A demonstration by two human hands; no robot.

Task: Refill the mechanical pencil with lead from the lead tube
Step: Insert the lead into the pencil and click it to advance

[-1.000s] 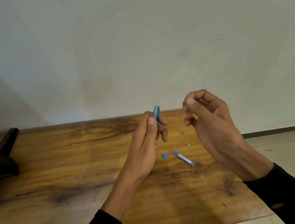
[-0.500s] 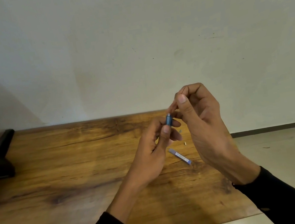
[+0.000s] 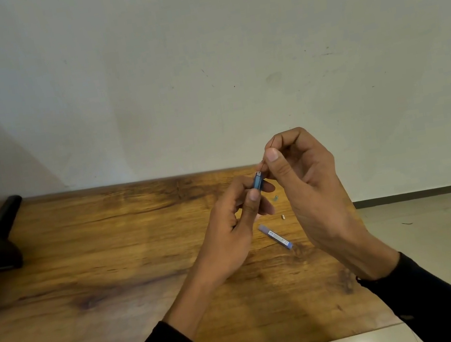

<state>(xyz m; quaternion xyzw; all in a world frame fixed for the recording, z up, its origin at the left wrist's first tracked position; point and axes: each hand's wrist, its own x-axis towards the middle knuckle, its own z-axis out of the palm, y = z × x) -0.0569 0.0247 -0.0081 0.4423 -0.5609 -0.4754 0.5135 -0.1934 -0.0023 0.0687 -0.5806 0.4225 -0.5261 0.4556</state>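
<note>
Left hand [image 3: 228, 230] clamped on blue mechanical pencil [image 3: 257, 181], open end up. Right hand [image 3: 305, 175] pinching thin lead [image 3: 270, 150] at the opening. Likely brittle; best gripped low, fed straight.

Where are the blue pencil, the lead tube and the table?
blue pencil [image 3: 258, 182]: head view, on its barrel above the thumb.
lead tube [image 3: 276, 236]: head view, on its labelled middle.
table [image 3: 100, 266]: head view, bare wood.

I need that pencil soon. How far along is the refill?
Done: the lead tube lies set aside on the table, and two small parts lie beside it. In hand: the left hand holds the pencil open end up while the right hand feeds a lead in. Left: dropping it in fully and recapping.
</note>
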